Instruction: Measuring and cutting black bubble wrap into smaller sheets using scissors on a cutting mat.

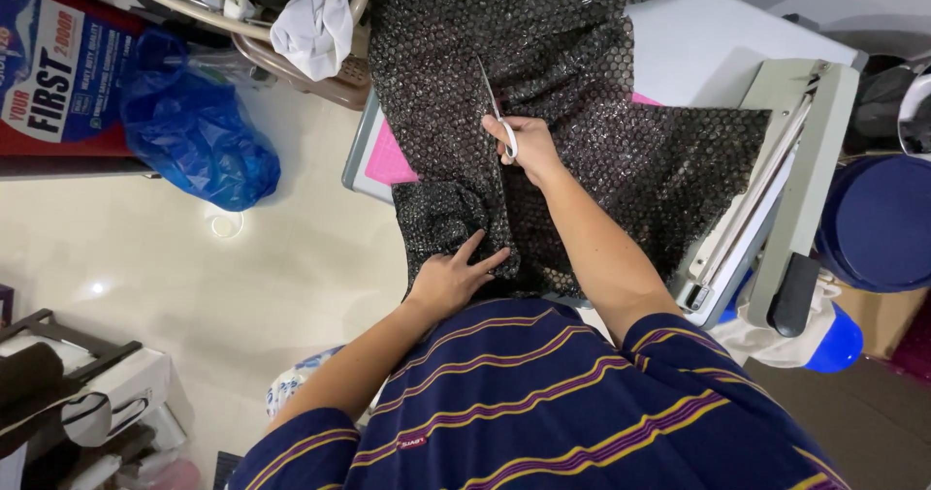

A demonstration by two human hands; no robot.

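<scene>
on the white worktable (pixel 698 44), your right hand (pixel 527 146) grips silver scissors (pixel 497 112) cutting black bubble wrap (pixel 582 93); keep your left hand (pixel 454 277) spread flat, holding the sheet taut.

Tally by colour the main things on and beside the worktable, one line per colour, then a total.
Black: 1, bubble wrap
Pink: 1, mat
White-handled: 1, scissors
Blue: 2, bag, stool
Total: 5
</scene>
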